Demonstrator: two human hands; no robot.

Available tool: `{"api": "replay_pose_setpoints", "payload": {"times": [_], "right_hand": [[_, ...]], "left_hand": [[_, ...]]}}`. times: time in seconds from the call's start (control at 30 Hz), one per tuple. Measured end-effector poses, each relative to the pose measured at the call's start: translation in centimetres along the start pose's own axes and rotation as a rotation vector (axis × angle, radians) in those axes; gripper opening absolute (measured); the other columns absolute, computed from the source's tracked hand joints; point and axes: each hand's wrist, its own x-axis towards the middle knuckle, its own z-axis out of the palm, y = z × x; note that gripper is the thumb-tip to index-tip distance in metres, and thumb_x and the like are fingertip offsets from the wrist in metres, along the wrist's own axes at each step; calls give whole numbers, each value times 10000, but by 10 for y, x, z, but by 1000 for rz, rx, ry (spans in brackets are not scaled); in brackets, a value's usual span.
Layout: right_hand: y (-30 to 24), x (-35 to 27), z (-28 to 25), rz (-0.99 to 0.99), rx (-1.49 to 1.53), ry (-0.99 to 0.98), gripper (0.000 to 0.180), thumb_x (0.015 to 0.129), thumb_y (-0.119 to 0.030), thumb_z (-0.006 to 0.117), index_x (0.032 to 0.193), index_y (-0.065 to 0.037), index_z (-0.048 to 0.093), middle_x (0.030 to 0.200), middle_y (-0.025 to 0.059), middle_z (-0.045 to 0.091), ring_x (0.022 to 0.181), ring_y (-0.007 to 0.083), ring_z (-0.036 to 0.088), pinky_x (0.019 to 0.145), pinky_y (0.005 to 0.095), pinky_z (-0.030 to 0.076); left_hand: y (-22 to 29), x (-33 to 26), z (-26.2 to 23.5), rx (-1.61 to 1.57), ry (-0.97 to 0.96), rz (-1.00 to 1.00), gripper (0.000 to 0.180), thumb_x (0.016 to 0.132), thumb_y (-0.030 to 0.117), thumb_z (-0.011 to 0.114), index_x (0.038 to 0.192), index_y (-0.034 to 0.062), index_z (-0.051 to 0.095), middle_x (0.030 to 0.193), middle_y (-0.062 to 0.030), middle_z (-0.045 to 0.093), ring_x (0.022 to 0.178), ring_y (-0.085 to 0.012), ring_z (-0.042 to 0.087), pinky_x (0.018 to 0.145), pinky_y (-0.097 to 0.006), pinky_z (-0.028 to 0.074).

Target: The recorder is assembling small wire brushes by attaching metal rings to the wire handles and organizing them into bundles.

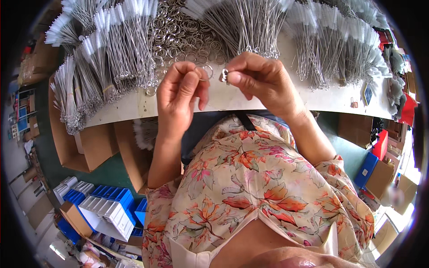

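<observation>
My left hand (178,96) is closed in a pinch on a thin metal split ring (208,70), which sticks out past the fingertips toward the right. Facing it, my right hand (261,80) pinches a small stack of shiny metal loops (225,76) between thumb and forefinger. Whether anything longer is joined to those loops is hidden. A narrow gap separates the ring from the loops. Both hands are raised over the near edge of the white table (134,107). Just beyond them lies a heap of loose split rings (178,35).
Bundles of wire brushes with white bristles lie at the left (118,49), the middle (254,27) and the right (330,49) of the table. Cardboard boxes (98,145) stand below its left edge. Blue and white plastic bins (107,210) are stacked at the lower left.
</observation>
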Motion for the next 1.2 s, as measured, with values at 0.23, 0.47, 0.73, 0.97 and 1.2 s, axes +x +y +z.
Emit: {"api": "replay_pose_setpoints", "payload": {"times": [0.23,0.47,0.73,0.97,1.2], "right_hand": [[-3,-7,18,-536,-173,130,108,708,-30,685,813,-29,662,916,83,620,753,169,638,625,254,519],[1,-6,4,-1110,-735,260,199,563,-58,698,758,-42,661,884,19,634,583,113,578,487,237,465],[-1,-7,2,-1125,-830,212,206,553,-46,696,757,-46,666,893,9,633,589,109,574,488,231,468],[6,-13,7,-707,-155,2,123,693,-12,689,811,0,659,909,75,627,726,174,628,609,249,518],[0,-23,9,-388,88,-56,79,760,-50,663,822,-1,656,914,82,622,696,150,604,571,237,487]], "left_hand": [[-12,1,18,-90,52,53,155,929,124,458,996,-7,506,847,-70,573,695,-79,546,525,-207,447],[19,-3,19,237,-124,202,227,853,6,547,1069,-63,531,1008,-171,600,936,-193,584,788,-274,499],[37,-4,30,528,-138,293,212,815,-46,566,1026,-51,576,1011,-170,598,892,-192,598,732,-284,514],[37,-4,25,889,-107,419,136,779,-3,623,903,30,666,896,-88,611,702,-135,569,558,-224,438],[33,0,27,929,-221,662,158,795,12,609,949,19,645,892,-74,589,715,-120,573,558,-217,456]]}}
